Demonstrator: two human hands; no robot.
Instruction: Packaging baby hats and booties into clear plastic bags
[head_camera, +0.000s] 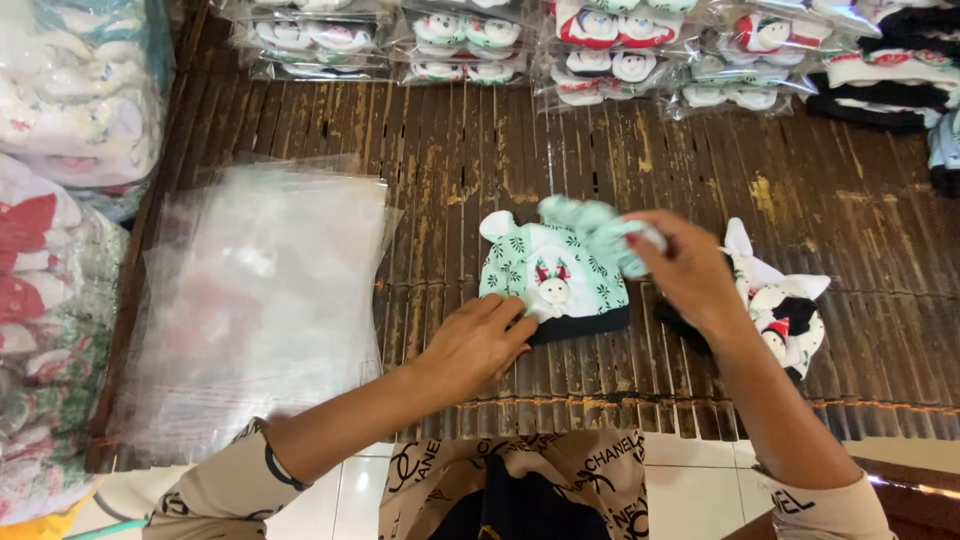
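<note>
A mint-green baby hat (535, 270) with leaf print, a small bunny face and a dark band lies on a brown slatted mat (600, 160). My left hand (480, 340) presses flat on its lower left edge. My right hand (685, 265) pinches a pair of mint-green mittens or booties (595, 228) and holds them over the hat's upper right part. To the right of my right wrist lies another white patterned hat set (785, 310).
A stack of clear plastic bags (255, 300) lies to the left on the mat. Packed hat sets in clear bags (600, 45) line the far edge. Bundles of packed clothes (60, 200) are piled at the left. White floor tiles (690, 470) lie near me.
</note>
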